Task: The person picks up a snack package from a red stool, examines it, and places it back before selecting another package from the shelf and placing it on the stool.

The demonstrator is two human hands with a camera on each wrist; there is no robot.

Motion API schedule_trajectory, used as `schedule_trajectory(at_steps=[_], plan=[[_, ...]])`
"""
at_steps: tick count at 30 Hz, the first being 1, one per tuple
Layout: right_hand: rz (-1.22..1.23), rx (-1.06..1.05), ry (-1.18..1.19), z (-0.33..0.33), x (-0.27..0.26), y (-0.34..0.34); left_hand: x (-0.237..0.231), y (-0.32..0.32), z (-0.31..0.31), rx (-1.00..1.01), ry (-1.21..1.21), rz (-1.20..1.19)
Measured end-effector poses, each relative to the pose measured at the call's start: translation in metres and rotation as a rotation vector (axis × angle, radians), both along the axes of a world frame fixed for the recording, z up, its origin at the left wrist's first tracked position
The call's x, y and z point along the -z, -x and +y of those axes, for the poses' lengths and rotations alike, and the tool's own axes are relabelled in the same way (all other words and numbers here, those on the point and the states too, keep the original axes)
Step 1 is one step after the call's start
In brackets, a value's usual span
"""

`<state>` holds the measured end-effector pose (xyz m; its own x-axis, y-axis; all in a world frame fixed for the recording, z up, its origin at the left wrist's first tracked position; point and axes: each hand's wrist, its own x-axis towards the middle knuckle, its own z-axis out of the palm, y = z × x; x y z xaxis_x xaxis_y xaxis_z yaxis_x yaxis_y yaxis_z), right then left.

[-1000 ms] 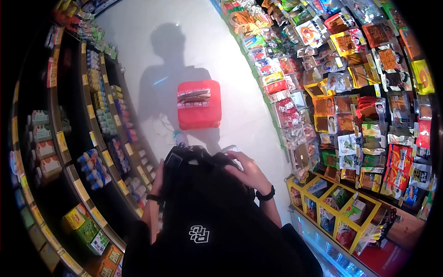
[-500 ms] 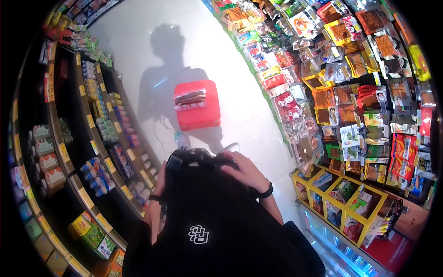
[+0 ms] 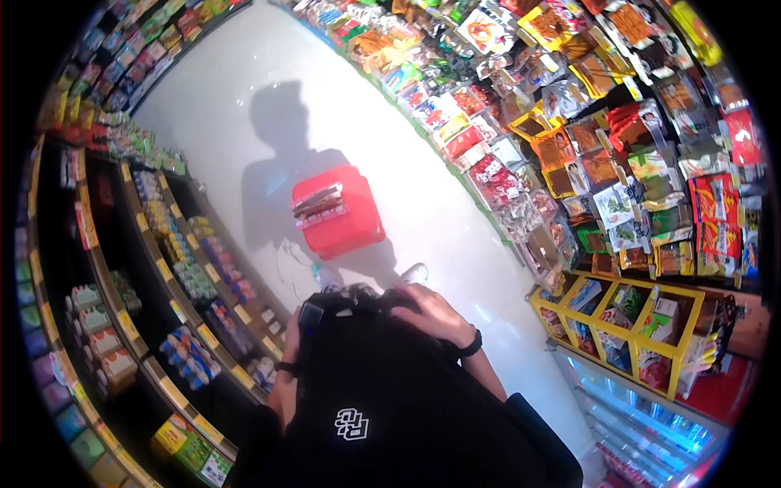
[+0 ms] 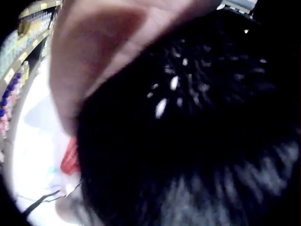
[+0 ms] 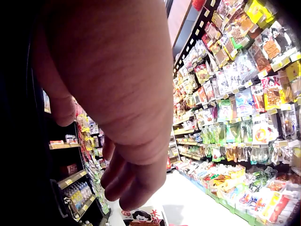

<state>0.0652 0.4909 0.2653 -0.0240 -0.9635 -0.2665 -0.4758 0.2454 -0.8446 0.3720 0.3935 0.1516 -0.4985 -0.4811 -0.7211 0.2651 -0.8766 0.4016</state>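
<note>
Both hands are at the front of the person's black shirt (image 3: pixel 390 382), by the waist. The left hand (image 3: pixel 293 335) lies along the shirt's left side, its fingers largely out of sight. In the left wrist view that hand (image 4: pixel 77 80) is close against black fabric, with nothing held. The right hand (image 3: pixel 435 315) is at the right side of the waist. Its fingers (image 5: pixel 141 186) hang loosely bent and hold nothing. Ahead on the floor stands a red box-shaped thing (image 3: pixel 354 228) with several flat packets (image 3: pixel 320 205) on top, before the person's shoes.
Shelves (image 3: pixel 134 321) with bottles and cartons line the left. Snack packets (image 3: pixel 586 154) hang along the right wall. Below them stand a yellow-framed bin (image 3: pixel 626 329) and a lit cooler (image 3: pixel 651 407). White floor (image 3: pixel 431 187) runs between.
The head view has turned, so the shelves and packets appear tilted and the red box sits lower and further left. Both hands keep their places at the waist.
</note>
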Motion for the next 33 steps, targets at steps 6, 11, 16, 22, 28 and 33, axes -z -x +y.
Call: schedule_trajectory(at_steps=[6, 11, 16, 22, 28, 33], plan=[[0.041, 0.046, -0.039, 0.017, 0.001, 0.002, 0.005, 0.017, -0.008, 0.107, 0.021, -0.012], [-0.016, 0.123, 0.083, 0.034, 0.001, 0.008, 0.008, 0.04, -0.005, 0.213, 0.033, -0.021], [-0.131, 0.195, 0.018, 0.059, 0.013, 0.02, 0.011, 0.076, 0.009, 0.378, 0.028, -0.033], [-0.07, 0.275, 0.006, 0.092, 0.028, 0.042, 0.018, 0.112, 0.031, 0.552, 0.019, -0.069], [-0.019, 0.378, 0.027, 0.125, 0.03, 0.078, 0.018, 0.131, 0.04, 0.634, 0.027, -0.121], [0.019, 0.474, -0.04, 0.162, 0.021, 0.098, 0.014, 0.134, 0.031, 0.689, 0.048, -0.148]])
